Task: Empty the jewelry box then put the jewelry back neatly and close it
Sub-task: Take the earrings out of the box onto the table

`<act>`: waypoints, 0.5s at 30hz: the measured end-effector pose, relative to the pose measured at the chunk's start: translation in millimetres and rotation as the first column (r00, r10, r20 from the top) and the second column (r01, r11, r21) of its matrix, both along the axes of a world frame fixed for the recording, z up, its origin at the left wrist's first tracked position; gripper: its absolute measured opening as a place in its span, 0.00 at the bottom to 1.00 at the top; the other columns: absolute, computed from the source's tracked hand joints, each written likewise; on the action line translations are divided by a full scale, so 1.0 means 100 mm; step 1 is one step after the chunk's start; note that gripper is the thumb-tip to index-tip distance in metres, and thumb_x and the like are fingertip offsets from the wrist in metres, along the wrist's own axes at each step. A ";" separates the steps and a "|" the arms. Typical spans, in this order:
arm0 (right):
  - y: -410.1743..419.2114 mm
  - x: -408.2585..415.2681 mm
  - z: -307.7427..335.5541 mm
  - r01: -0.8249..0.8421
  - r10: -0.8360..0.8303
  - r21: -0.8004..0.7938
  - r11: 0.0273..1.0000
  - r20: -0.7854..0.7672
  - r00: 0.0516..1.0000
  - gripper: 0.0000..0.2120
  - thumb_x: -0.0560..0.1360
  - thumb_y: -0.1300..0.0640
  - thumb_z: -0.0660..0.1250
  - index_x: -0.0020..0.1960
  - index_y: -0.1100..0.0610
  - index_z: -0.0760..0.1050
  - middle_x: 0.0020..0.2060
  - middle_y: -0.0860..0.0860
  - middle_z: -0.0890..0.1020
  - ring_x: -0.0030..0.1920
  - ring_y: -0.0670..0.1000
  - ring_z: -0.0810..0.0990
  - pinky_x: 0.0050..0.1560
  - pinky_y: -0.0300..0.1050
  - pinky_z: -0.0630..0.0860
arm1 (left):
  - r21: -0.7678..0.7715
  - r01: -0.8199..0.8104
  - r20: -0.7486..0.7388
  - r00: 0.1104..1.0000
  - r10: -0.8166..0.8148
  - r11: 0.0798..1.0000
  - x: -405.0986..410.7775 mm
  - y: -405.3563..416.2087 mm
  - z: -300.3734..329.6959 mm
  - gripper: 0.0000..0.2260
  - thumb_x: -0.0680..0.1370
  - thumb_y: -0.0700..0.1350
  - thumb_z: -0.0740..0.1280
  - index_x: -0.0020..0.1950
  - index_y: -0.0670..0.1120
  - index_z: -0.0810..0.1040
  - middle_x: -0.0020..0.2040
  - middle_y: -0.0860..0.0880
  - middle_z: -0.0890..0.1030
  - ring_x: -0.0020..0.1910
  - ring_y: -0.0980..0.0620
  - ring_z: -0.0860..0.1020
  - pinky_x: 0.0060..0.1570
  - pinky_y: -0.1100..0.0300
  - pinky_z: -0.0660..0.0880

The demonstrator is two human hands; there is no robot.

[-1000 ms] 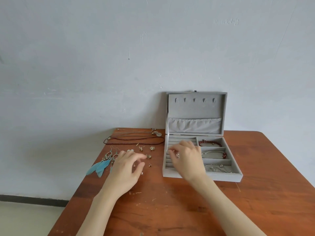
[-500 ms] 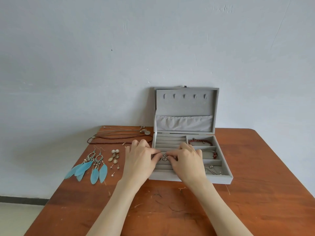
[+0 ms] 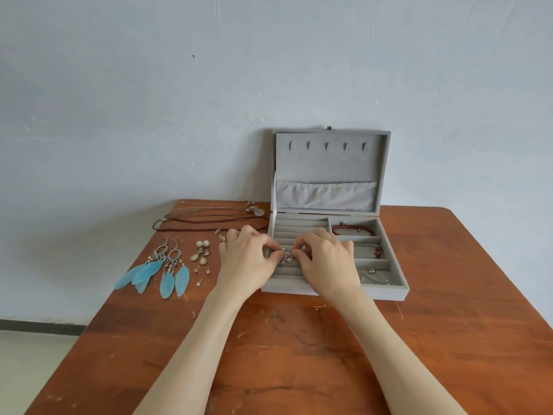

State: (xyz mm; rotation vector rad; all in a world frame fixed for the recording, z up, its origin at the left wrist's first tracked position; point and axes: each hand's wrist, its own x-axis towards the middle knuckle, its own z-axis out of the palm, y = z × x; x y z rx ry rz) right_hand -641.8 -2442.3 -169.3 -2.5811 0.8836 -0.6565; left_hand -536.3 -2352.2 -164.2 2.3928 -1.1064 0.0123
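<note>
Pale blue wall backs a worn wooden tabletop (image 3: 299, 339) where a grey jewelry box (image 3: 332, 290) sits open, its long side running left to right and its lid (image 3: 330, 172) upright against the wall. Compared with a second ago, the left hand (image 3: 245, 262) has come off the loose earrings and joined the right hand (image 3: 327, 265) over the box's ring slots; both now pinch a small silver ring (image 3: 288, 259) between curled fingertips. Feather earrings (image 3: 161, 271) and necklaces (image 3: 209, 218) lie left of the box. Bracelets (image 3: 354, 229) fill the right compartments; the nearest one's contents are hard to make out.
</note>
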 end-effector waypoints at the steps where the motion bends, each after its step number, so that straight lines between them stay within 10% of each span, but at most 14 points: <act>1: 0.00 -0.01 0.00 0.000 0.000 0.004 1.000 0.018 1.000 0.07 0.77 0.54 0.61 0.50 0.51 0.77 0.48 0.48 0.77 0.52 0.51 0.74 0.54 0.48 0.61 | 0.016 0.003 -0.003 1.000 -0.003 1.000 0.00 -0.01 0.02 0.08 0.75 0.56 0.65 0.52 0.58 0.79 0.54 0.53 0.71 0.59 0.49 0.64 0.54 0.57 0.58; 9: 0.02 -0.04 0.07 -0.069 0.071 -0.037 0.997 0.054 0.996 0.05 0.75 0.59 0.64 0.47 0.56 0.78 0.45 0.50 0.80 0.50 0.54 0.74 0.52 0.49 0.63 | 0.135 0.056 0.098 0.993 -0.069 0.989 -0.01 -0.02 0.18 0.06 0.76 0.53 0.64 0.50 0.57 0.80 0.56 0.51 0.72 0.60 0.47 0.64 0.56 0.52 0.59; 15: 0.11 -0.11 0.21 -0.151 0.157 -0.064 0.987 0.103 0.982 0.04 0.74 0.59 0.65 0.46 0.56 0.78 0.42 0.49 0.80 0.48 0.52 0.75 0.52 0.48 0.66 | -0.239 0.009 -0.200 0.978 -0.058 0.971 -0.07 0.22 0.20 0.06 0.75 0.47 0.67 0.49 0.50 0.82 0.48 0.54 0.81 0.53 0.54 0.75 0.54 0.63 0.70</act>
